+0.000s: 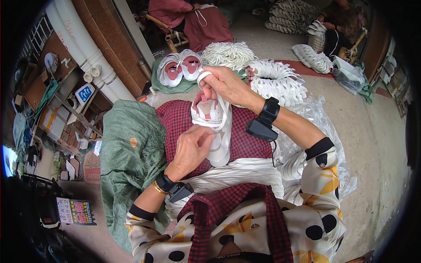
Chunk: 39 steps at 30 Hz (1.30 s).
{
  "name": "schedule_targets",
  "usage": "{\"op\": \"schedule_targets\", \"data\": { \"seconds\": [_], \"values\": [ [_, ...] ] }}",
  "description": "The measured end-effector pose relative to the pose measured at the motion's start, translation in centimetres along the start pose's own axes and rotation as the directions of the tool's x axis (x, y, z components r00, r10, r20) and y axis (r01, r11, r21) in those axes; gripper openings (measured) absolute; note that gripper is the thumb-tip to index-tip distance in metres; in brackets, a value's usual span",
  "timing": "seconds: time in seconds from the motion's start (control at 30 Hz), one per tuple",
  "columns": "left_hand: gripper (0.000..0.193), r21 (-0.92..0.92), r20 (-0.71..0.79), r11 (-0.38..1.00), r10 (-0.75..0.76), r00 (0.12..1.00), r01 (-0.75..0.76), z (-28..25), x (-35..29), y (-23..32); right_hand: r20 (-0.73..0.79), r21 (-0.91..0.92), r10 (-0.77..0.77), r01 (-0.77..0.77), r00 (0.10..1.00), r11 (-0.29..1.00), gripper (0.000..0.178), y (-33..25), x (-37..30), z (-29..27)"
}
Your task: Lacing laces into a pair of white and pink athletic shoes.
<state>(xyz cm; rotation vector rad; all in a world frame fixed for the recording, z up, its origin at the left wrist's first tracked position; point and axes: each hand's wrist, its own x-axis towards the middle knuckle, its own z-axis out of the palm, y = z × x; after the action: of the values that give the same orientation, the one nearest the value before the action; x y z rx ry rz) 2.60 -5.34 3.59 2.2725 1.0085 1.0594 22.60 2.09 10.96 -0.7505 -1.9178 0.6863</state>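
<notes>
On my lap, over a red-and-black checked apron [252, 136], rests a white shoe [221, 142] with a pinkish lining, its toe pointing toward me. My right hand [226, 85] is closed at the heel end above the opening, with a white shoelace [225, 116] looped around its fingers. The lace runs down to the shoe's eyelets. My left hand [191, 147] is closed in a pinch at the lacing, beside the shoe's upper. What lies between its fingertips is too small to make out. A bundle of white laces [232, 173] lies across my lap below the toe.
Ahead are a pair of white shoes [180, 68] and piles of white shoe parts [276, 83]. A green woven sack [127, 153] lies at my left, clear plastic sheeting [324, 131] at my right. Two people sit farther back, one in a red garment [206, 28].
</notes>
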Motion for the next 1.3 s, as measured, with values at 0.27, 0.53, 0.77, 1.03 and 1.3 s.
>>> {"op": "schedule_targets", "data": {
  "seconds": [0.27, 0.53, 0.77, 1.03, 1.3],
  "values": [
    [0.013, 0.251, 0.034, 0.968, 0.019, 0.999, -0.027, 2.0, 1.9, -1.9, -0.222, 0.551, 0.267, -0.105, 0.938, 0.828, 0.028, 2.9, 1.9, -0.8],
    [0.015, 0.279, 0.034, 0.960, -0.031, 0.999, 0.020, 2.4, 2.1, -1.7, -0.035, -0.368, -0.140, 0.118, 0.990, 0.923, 0.025, 5.3, -2.8, 3.4],
    [0.019, 0.321, 0.020, 0.946, -0.052, 0.998, 0.043, 3.2, 2.0, -0.7, -0.036, -0.346, -0.063, 0.046, 0.997, 0.937, 0.030, 7.3, -2.8, 5.0],
    [0.017, 0.163, 0.191, 0.976, -0.173, 0.966, 0.142, 1.4, 2.3, -1.3, -0.036, -0.240, -0.063, 0.052, 0.997, 0.969, 0.031, 8.4, -2.6, 4.6],
    [0.021, 0.292, 0.082, 0.956, -0.042, 0.996, 0.016, 2.9, 1.7, -0.4, -0.055, -0.231, -0.043, 0.029, 0.998, 0.972, 0.029, 8.3, -2.9, 4.6]
  ]
}}
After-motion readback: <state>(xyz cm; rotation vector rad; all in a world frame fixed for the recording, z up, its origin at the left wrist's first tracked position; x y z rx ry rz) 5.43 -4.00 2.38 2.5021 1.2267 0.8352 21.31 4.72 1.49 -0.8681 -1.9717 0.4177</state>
